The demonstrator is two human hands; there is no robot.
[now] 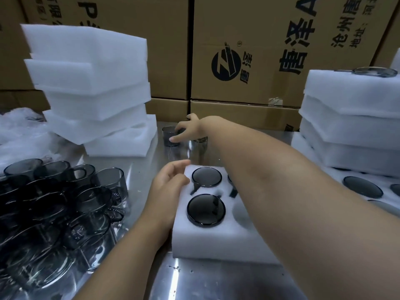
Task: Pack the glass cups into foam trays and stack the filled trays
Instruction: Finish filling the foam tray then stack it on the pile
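Center of the shiny steel table (216, 278) there's a chunky white foam tray (216, 234), soft and squared-off with round pockets. Two smoky dark glass cups sit upside down in it, near one (205, 210) and far one (206, 176). A third is mostly hidden by the arm, and one pocket is empty.

The left hand (168, 182) rests on the tray's left edge, fingers loosely bent. The right hand (188, 128) is stretched out at the far end, fingertips down on two loose upright cups (171, 136); can't tell if it's actually gripping one.

On the left are a jumbled pile of handled cups (60, 202) and roughly five stacked empty trays (91, 83). About four filled ones are stacked at right (350, 118), with printed cardboard boxes (259, 50) behind.
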